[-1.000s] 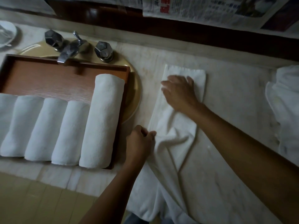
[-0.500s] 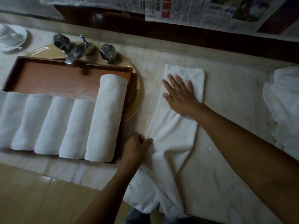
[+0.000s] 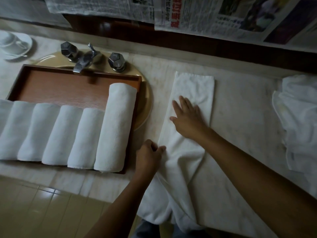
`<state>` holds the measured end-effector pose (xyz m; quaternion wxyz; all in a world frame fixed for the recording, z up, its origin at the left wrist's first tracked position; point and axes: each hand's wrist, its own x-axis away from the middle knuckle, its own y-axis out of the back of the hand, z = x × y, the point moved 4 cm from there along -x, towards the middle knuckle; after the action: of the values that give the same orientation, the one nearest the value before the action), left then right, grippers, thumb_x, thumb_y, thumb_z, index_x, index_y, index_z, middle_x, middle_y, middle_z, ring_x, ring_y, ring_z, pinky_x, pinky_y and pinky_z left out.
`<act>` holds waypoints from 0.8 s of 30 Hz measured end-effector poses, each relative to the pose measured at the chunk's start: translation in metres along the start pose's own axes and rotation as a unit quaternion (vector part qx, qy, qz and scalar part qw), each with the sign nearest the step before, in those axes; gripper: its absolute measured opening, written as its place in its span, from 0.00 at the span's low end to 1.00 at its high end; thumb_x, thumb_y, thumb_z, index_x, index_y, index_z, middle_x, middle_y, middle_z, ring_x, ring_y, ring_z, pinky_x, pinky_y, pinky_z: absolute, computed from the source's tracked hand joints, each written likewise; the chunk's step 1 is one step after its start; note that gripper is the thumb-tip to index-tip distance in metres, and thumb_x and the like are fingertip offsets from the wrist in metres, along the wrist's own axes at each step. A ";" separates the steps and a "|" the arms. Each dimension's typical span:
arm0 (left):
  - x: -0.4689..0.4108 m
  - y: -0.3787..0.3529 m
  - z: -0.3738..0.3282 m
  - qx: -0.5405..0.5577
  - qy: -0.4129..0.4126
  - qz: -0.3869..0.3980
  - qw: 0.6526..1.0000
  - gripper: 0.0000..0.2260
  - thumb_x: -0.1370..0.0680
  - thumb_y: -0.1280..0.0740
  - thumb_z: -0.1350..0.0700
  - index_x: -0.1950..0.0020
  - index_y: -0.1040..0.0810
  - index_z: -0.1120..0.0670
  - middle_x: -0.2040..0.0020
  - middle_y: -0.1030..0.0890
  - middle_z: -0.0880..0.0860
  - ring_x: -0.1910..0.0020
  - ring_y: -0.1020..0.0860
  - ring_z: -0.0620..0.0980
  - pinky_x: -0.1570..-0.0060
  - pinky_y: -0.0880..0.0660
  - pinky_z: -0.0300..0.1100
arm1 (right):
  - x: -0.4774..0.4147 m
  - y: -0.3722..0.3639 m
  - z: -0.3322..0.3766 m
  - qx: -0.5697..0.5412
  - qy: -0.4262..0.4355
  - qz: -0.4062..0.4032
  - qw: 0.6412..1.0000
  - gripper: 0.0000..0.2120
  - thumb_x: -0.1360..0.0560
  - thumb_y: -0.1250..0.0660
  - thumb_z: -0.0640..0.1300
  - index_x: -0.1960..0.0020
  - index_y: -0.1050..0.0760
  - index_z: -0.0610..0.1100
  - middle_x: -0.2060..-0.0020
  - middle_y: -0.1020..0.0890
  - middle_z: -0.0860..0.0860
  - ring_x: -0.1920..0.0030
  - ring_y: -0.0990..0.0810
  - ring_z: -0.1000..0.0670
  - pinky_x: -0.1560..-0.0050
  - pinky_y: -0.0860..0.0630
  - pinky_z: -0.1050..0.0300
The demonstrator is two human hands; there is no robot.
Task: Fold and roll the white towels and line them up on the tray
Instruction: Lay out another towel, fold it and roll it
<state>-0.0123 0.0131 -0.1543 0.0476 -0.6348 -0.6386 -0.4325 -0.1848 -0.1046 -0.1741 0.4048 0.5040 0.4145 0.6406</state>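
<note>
A long white towel (image 3: 193, 86), folded into a narrow strip, lies on the marble counter, and its near end hangs over the front edge. My right hand (image 3: 186, 117) lies flat on its middle with the fingers spread. My left hand (image 3: 148, 156) pinches the towel's left edge close to the counter front. To the left a brown wooden tray (image 3: 56, 83) rests over the sink, with several rolled white towels (image 3: 115, 127) lined up side by side along its near part.
A chrome tap (image 3: 85, 60) with two knobs stands behind the tray on the tan sink rim (image 3: 145, 107). A cup and saucer (image 3: 14, 44) sit at the far left. A heap of unfolded white towels (image 3: 298, 117) lies at the right. Newspaper sheets (image 3: 214, 16) hang on the back wall.
My right hand has opened flat and slid along the towel towards me, smoothing it. The left hand has kept its pinch on the towel's left edge.
</note>
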 end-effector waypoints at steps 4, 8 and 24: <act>0.003 -0.003 -0.002 0.109 0.042 0.069 0.991 0.07 0.19 0.29 0.51 0.50 0.22 0.53 0.52 0.16 0.54 0.54 0.16 0.54 0.56 0.16 0.51 | -0.018 -0.002 -0.013 -0.003 0.008 0.001 1.000 0.33 0.15 0.50 0.60 0.16 0.58 0.50 0.17 0.60 0.47 0.18 0.61 0.45 0.21 0.54 0.34; 0.003 0.001 -0.005 0.076 0.020 0.043 0.996 0.07 0.20 0.29 0.48 0.51 0.22 0.51 0.51 0.17 0.50 0.53 0.17 0.49 0.53 0.16 0.51 | -0.032 0.005 -0.020 -0.001 0.015 0.002 1.000 0.32 0.15 0.52 0.61 0.16 0.59 0.52 0.17 0.61 0.48 0.18 0.63 0.46 0.20 0.57 0.36; -0.008 0.001 -0.005 -0.001 -0.026 -0.008 1.000 0.08 0.17 0.31 0.52 0.50 0.25 0.55 0.55 0.20 0.52 0.58 0.21 0.50 0.64 0.28 0.39 | -0.023 0.024 -0.009 -0.042 0.020 -0.053 0.998 0.31 0.16 0.40 0.57 0.17 0.45 0.50 0.17 0.50 0.45 0.17 0.54 0.41 0.20 0.52 0.37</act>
<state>-0.0128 0.0034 -0.1554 0.0271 -0.6403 -0.6444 -0.4172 -0.1922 -0.1347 -0.1601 0.4504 0.4513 0.4213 0.6449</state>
